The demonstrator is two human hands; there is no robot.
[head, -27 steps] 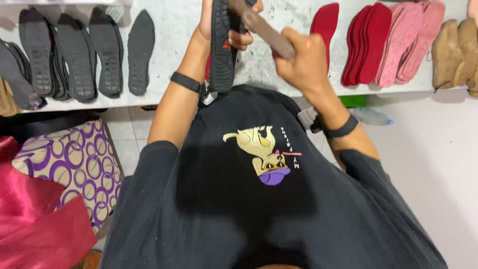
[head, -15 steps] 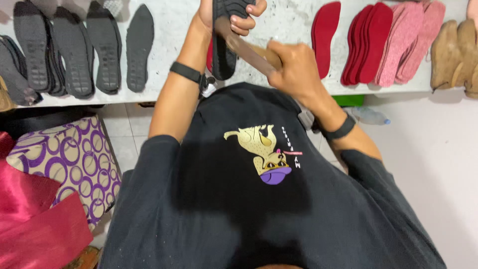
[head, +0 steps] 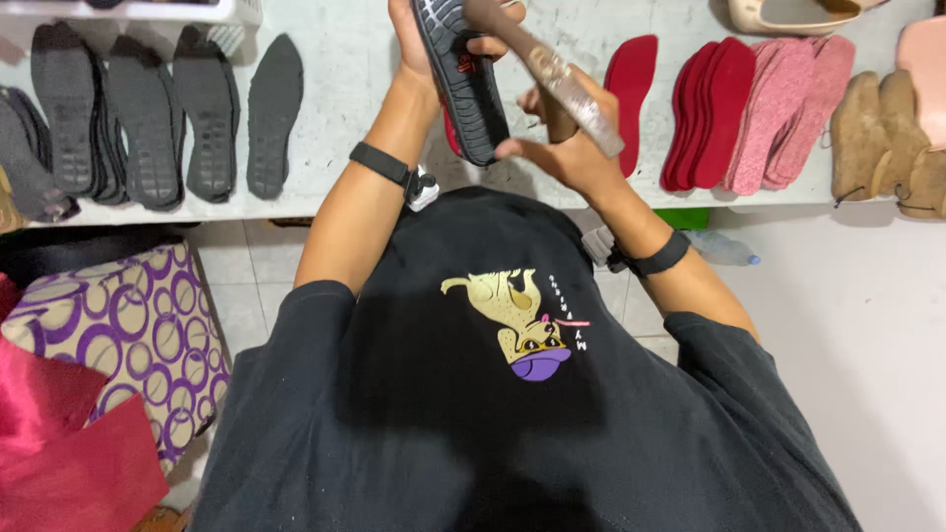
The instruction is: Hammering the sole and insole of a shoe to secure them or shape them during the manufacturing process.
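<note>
My left hand [head: 424, 39] grips a black rubber shoe sole [head: 465, 84] with a red layer on its underside, held upright over the white workbench [head: 355, 118]. My right hand [head: 557, 148] is closed around the wooden handle of a hammer [head: 557, 74], which slants up to the left and rests against the sole's tread side. The hammer's head is cut off by the top edge of the view. Both wrists wear black bands.
Several black soles [head: 148, 118] lie in a row on the bench's left part. Red insoles [head: 705, 108] and pink insoles [head: 793, 99] are stacked to the right, with tan shoe uppers [head: 887, 138] beyond. A purple-patterned cushion [head: 128, 325] and red fabric [head: 59, 443] sit at lower left.
The hammer has swung up and in against the sole. My left hand has tilted the sole so its tread faces the camera more.
</note>
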